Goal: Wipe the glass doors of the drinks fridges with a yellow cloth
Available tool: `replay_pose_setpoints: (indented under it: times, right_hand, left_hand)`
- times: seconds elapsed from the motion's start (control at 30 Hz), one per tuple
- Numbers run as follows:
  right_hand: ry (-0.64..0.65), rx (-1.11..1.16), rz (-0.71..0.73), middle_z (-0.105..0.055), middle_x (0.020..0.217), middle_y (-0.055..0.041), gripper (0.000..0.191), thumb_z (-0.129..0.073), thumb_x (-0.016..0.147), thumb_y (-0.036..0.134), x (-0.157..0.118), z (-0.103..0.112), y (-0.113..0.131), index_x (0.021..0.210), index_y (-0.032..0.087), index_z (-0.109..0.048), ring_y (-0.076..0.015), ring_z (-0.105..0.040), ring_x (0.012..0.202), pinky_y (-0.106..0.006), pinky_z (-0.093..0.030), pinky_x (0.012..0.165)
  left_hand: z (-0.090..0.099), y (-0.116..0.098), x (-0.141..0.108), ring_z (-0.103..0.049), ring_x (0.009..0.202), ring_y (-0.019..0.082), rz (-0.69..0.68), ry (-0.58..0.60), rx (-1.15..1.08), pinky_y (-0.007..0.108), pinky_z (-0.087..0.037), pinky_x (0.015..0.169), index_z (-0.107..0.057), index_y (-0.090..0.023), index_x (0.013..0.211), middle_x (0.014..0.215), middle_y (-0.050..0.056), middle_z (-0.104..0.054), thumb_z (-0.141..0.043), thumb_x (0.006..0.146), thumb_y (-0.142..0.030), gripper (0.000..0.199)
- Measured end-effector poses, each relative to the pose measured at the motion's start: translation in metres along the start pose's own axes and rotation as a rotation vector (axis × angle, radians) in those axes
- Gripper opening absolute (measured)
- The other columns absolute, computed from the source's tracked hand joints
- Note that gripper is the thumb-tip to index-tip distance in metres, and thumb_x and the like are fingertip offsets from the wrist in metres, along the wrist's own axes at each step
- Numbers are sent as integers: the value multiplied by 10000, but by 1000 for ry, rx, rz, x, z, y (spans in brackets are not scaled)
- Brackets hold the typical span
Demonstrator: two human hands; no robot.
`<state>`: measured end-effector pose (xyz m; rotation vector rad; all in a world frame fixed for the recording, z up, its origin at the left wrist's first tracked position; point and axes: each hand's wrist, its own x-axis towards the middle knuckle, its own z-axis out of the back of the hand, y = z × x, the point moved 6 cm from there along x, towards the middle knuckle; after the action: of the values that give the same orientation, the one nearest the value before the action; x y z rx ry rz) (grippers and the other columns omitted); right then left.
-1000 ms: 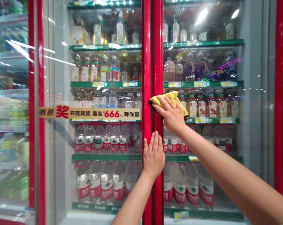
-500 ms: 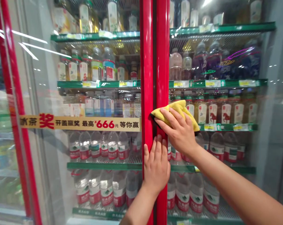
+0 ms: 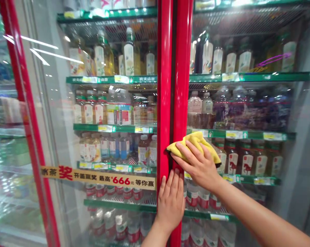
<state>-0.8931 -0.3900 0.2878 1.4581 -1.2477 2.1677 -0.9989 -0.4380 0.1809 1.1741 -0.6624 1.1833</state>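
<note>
Right hand (image 3: pixel 196 164) up high here, palm towards the door, fingers almost straight and slightly spread over the yellow cloth (image 3: pixel 197 142). The hand has the cloth flat beneath it; whether the thumb pinches it from behind, I cannot tell. And the cloth itself: it lies across the right frame (image 3: pixel 182 85), its bulk reaching over in front of the right glass (image 3: pixel 262 212). Its dark-edged tip points left, past the dark gap (image 3: pixel 173 85) to the edge of the left frame (image 3: pixel 165 85).

Just below, the left hand (image 3: pixel 171 202) — flat, fingers up, nothing in its hold. Three fingers stand close together, one sits out to the left, and the whole hand straddles both red frames. Its fingertips stop just under the right hand and cloth, near but apart.

Over on the left glass (image 3: pixel 58 113), level with the left hand's fingertips, a tan strip (image 3: pixel 100 178) runs across, a bold red 666 on it, its right end beside the left frame. Behind both panes, row on row: bottles (image 3: pixel 233 161) on green-edged shelves (image 3: pixel 111 80), price tags (image 3: pixel 234 134) along the edges, pale-labelled ones close by the cloth on its right. Lower down, red-labelled bottles, blurred. White light streaks (image 3: pixel 52 55) gleam at upper left, a purple one (image 3: pixel 273 60) at upper right.
</note>
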Motion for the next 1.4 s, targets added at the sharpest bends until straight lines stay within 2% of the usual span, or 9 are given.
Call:
replay_pose_setpoints:
  times: [0.17,0.33,0.6,0.8,0.93,1.13,1.23,1.33,1.4]
  right_hand:
    - [15,38,36,-611,1483,-22,378,-504,1002,249,28,5,-22,1340,344,-643,-251,-535,1372,-492,-211,1237]
    - [-16,38,39,-616,1478,-23,368,-530,1002,272,73,12,-55,1348,339,-637,-254,-527,1381,-494,-199,1246]
    - [-17,52,117,-609,1485,-18,350,-529,1022,302,147,29,-113,1352,321,-644,-253,-530,1368,-494,-205,1240]
    - [-11,72,161,-615,1476,39,314,-585,1015,344,196,43,-150,1315,332,-673,-255,-554,1334,-482,-288,1196]
    - [6,70,185,-581,1511,36,327,-559,1031,342,222,47,-172,1343,328,-657,-253,-534,1364,-476,-319,1170]
    - [115,70,116,-526,1562,45,359,-534,1037,330,265,43,-211,1377,397,-629,-267,-458,1439,-497,-298,1183]
    - [152,61,-5,-481,1596,54,406,-504,1043,296,296,43,-232,1418,425,-590,-279,-409,1473,-515,-304,1187]
    - [191,37,-195,-411,1640,53,457,-476,1036,241,317,45,-243,1444,423,-567,-297,-363,1497,-527,-335,1168]
    - [207,34,-301,-368,1664,37,481,-491,1012,215,319,47,-239,1451,397,-570,-311,-345,1503,-536,-348,1161]
  left_hand:
    - [19,15,47,-224,1583,213,-36,20,8,440,-71,1343,-559,-125,1423,1560,90,-528,-533,938,-279,510]
    - [35,31,91,-275,1565,197,-48,36,-18,407,-86,1340,-546,-134,1440,1549,74,-546,-550,946,-308,524]
    - [57,58,179,-339,1537,224,-45,86,-13,433,-259,1298,-438,-129,1531,1562,101,-526,-560,934,-293,631]
    - [68,72,225,-396,1508,222,-107,59,-37,414,-206,1313,-601,-159,1380,1427,80,-654,-580,929,-329,482]
    - [76,83,259,-433,1486,227,-134,98,-59,433,-256,1298,-624,-162,1350,1394,94,-675,-565,942,-308,437]
    - [100,105,324,-428,1491,265,-181,89,-102,486,-326,1266,-633,-121,1324,1409,137,-658,-549,951,-306,424]
    - [109,115,355,-412,1501,284,-208,104,-105,513,-331,1260,-593,-104,1372,1489,163,-588,-553,953,-330,478]
    - [114,121,370,-361,1529,284,-219,131,-100,518,-306,1272,-547,-93,1418,1572,179,-492,-571,943,-334,533]
    - [115,123,368,-347,1537,277,-226,147,-96,509,-294,1279,-564,-91,1396,1585,179,-473,-577,938,-334,518]
